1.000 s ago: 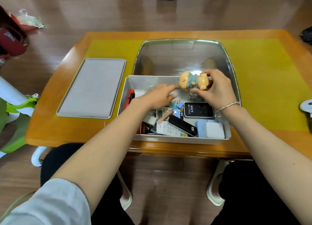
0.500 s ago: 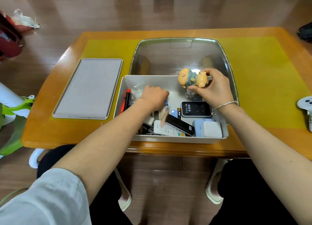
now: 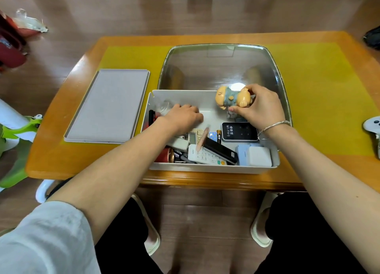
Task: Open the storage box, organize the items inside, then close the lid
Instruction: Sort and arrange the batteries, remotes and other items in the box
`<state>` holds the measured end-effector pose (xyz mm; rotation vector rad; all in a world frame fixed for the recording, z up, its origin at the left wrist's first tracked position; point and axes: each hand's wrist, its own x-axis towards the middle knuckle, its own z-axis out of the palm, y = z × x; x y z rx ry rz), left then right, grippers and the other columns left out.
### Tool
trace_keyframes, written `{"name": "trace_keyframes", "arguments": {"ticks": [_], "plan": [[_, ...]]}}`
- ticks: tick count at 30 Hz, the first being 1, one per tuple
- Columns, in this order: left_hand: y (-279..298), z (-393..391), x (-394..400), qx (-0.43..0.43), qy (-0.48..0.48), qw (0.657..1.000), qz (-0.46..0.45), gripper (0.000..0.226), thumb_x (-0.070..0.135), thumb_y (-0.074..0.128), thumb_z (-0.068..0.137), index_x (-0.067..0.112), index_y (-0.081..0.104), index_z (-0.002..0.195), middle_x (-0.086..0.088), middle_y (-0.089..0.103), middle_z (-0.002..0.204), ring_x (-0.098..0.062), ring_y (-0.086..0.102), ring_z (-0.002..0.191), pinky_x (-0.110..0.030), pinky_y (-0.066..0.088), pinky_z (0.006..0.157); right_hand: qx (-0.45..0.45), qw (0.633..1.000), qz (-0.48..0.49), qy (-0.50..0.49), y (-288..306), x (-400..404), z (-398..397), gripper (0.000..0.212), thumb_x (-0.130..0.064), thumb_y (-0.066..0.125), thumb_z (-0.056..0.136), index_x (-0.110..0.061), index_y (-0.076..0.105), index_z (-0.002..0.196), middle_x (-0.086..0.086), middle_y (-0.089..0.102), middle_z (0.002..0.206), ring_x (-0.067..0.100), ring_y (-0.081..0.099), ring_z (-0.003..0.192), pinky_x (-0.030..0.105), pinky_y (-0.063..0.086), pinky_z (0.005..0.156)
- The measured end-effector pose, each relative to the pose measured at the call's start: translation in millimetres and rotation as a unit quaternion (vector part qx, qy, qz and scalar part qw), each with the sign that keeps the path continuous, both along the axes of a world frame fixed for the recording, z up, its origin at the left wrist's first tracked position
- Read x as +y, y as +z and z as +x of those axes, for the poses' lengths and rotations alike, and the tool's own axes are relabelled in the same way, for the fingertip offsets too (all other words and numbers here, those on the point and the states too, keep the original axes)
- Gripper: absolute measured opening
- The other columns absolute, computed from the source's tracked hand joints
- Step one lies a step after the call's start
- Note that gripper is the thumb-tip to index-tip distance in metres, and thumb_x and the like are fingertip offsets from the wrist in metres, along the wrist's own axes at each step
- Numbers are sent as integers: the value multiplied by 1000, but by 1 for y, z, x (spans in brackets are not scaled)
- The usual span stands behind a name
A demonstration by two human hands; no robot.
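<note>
The white storage box (image 3: 213,168) stands open at the table's near edge. Its grey lid (image 3: 109,105) lies flat to the left. My right hand (image 3: 262,107) pinches a small pig figurine (image 3: 228,97) above the box's far right corner. My left hand (image 3: 183,117) is down inside the far left part of the box with its fingers curled under; what they touch is hidden. In the box lie a black Wi-Fi device (image 3: 239,132), a white remote (image 3: 203,157), a black bar-shaped gadget (image 3: 221,152), a white and blue charger block (image 3: 255,156), a battery (image 3: 218,135) and a red can (image 3: 164,155).
A clear plastic tray (image 3: 222,67) sits right behind the box on the yellow mat (image 3: 320,92). A white game controller (image 3: 373,126) lies at the table's right edge. A green and white chair (image 3: 12,129) stands left of the table.
My left hand curled its fingers and moved left and back inside the box. My right hand kept the figurine at nearly the same spot.
</note>
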<state>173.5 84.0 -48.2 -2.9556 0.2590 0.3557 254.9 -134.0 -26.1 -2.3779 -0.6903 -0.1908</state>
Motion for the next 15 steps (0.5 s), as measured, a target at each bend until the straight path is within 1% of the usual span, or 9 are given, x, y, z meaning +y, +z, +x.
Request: {"name": "trace_keyframes", "arguments": {"ticks": [2, 4, 7, 8, 9, 11, 12, 15], "plan": [[-1, -1, 6, 11, -2, 1000, 11, 34, 18, 45, 98, 23, 53, 131, -5, 52, 133, -26, 46, 121, -40, 38, 96, 7, 1000, -9, 18, 2, 4, -3, 51, -41, 85, 58, -18, 58, 95, 1, 62, 90, 19, 57, 82, 29, 46, 68], [-1, -2, 10, 6, 6, 999, 33, 33, 20, 46, 95, 23, 57, 126, -4, 55, 129, -26, 45, 120, -38, 34, 98, 11, 999, -27, 38, 4, 9, -5, 55, -38, 86, 59, -18, 57, 101, 2, 62, 93, 21, 57, 85, 30, 46, 71], [0, -7, 13, -10, 21, 998, 54, 34, 26, 46, 94, 24, 58, 126, -7, 57, 124, -28, 43, 120, -40, 29, 103, 9, 995, -78, 61, 7, 20, -8, 57, -37, 84, 62, -16, 57, 108, 6, 63, 100, 24, 58, 92, 27, 40, 75], [0, -9, 13, -11, 23, 998, 54, 35, 27, 45, 95, 24, 58, 127, -8, 58, 122, -28, 44, 120, -40, 28, 104, 7, 993, -96, 69, 7, 25, -9, 56, -36, 83, 63, -14, 57, 108, 7, 62, 102, 26, 57, 93, 28, 40, 76], [0, -10, 14, -11, 22, 998, 55, 35, 28, 44, 95, 25, 57, 127, -8, 59, 122, -28, 46, 119, -39, 27, 106, 6, 991, -114, 77, 6, 30, -11, 55, -36, 83, 64, -13, 57, 107, 9, 59, 104, 28, 56, 94, 31, 42, 77], [2, -12, 17, -12, 20, 998, 58, 37, 27, 44, 95, 25, 55, 130, -7, 59, 122, -27, 46, 120, -39, 25, 108, 5, 985, -152, 83, 3, 40, -13, 53, -35, 81, 66, -10, 55, 105, 10, 52, 106, 31, 54, 94, 39, 45, 76], [3, -13, 18, -12, 21, 998, 59, 37, 27, 44, 95, 25, 54, 131, -7, 58, 124, -27, 45, 122, -39, 25, 108, 2, 982, -173, 81, 1, 46, -14, 52, -35, 81, 67, -9, 55, 104, 11, 50, 107, 32, 55, 94, 40, 45, 75], [3, -14, 19, -6, 25, 998, 57, 37, 29, 42, 96, 25, 55, 131, -6, 57, 126, -26, 43, 123, -38, 24, 109, -3, 973, -218, 79, -7, 59, -12, 46, -30, 77, 72, -9, 54, 106, 10, 49, 109, 36, 57, 95, 36, 40, 71]]}}
